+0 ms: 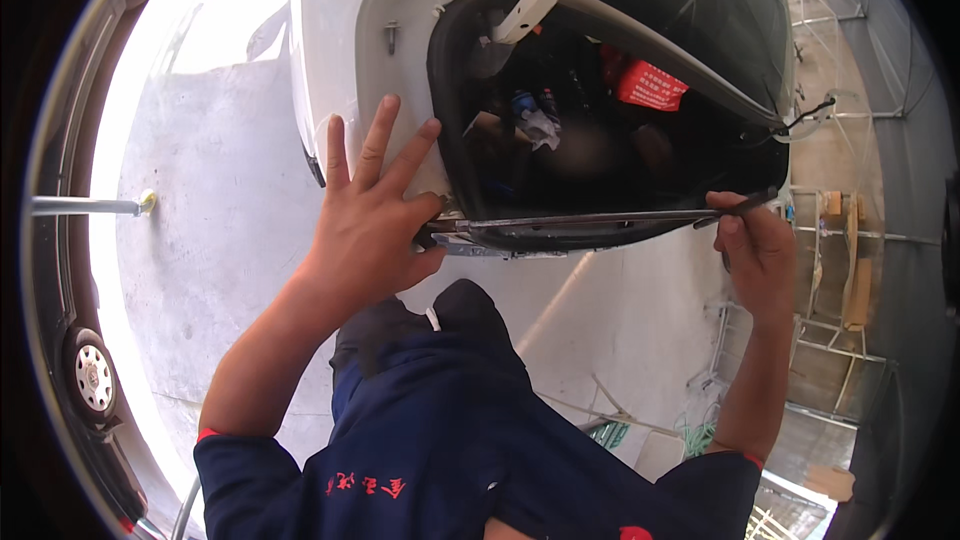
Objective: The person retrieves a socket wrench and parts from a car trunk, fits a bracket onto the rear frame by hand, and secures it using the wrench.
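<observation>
Between my left fingers (pixel 421 210), one end of the long thin strip (pixel 600 218) is partly covered; its shape there cannot be told. My right fingers (pixel 735 228) conceal a short stretch near its other end, and some of them are curled out of sight. Deep shadow obscures most contents of the open boot (pixel 450 80): a pale crumpled item (pixel 540 127) is too small and dim to identify, and a red item (pixel 650 87) fades into darkness at its left. The upper edge truncates the white car (pixel 335 40); the lens rim, a dark vehicle (pixel 55 280); the lower edge, my torso (pixel 430 430).
</observation>
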Tool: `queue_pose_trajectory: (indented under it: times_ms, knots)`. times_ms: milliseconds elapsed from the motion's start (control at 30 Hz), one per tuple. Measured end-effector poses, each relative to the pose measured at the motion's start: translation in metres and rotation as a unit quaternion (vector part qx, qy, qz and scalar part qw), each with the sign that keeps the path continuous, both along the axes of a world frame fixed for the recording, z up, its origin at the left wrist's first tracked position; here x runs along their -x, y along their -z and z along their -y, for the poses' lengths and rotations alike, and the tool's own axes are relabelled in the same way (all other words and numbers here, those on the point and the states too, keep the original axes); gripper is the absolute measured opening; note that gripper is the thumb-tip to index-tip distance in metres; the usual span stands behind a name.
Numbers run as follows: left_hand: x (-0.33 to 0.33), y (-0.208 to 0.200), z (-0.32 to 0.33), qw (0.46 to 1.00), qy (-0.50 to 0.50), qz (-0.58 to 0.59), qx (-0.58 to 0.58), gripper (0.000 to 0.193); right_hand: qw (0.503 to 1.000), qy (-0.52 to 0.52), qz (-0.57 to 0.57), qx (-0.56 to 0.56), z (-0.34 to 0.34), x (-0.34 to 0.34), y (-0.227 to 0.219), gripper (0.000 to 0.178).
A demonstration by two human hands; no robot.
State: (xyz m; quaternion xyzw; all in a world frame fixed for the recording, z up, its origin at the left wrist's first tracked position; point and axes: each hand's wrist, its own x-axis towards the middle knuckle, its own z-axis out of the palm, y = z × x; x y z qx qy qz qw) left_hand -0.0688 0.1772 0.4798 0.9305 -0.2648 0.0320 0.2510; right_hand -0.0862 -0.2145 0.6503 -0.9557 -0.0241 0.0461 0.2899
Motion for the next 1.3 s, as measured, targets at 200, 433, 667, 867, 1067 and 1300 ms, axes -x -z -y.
queue_pose_trajectory:
  times_ms: [200,433,667,867,1067,1300]
  knots:
    - [-0.008,0.001,-0.001,0.999,-0.018,-0.03,0.006,0.026,1.0,0.015,0.008,-0.015,-0.021,-0.013,0.001,0.025]
    - [-0.013,0.002,0.0,0.999,-0.026,-0.045,-0.006,0.024,0.986,0.146,-0.009,-0.077,-0.047,-0.015,-0.008,0.049]
    - [-0.012,-0.001,0.004,0.998,-0.034,-0.051,-0.013,0.023,0.953,0.112,-0.097,-0.265,-0.036,-0.005,-0.018,0.034]
    - [-0.01,-0.004,0.006,0.998,-0.038,-0.057,-0.003,0.022,0.999,-0.008,-0.031,0.015,-0.028,-0.015,-0.028,0.026]
    - [-0.007,0.0,0.011,0.997,-0.059,-0.053,-0.007,0.019,0.975,0.14,-0.147,-0.087,-0.035,-0.021,-0.033,0.029]
    - [-0.002,0.003,0.019,0.996,-0.084,-0.041,-0.009,0.016,0.918,0.195,-0.178,-0.296,-0.049,-0.02,-0.025,0.045]
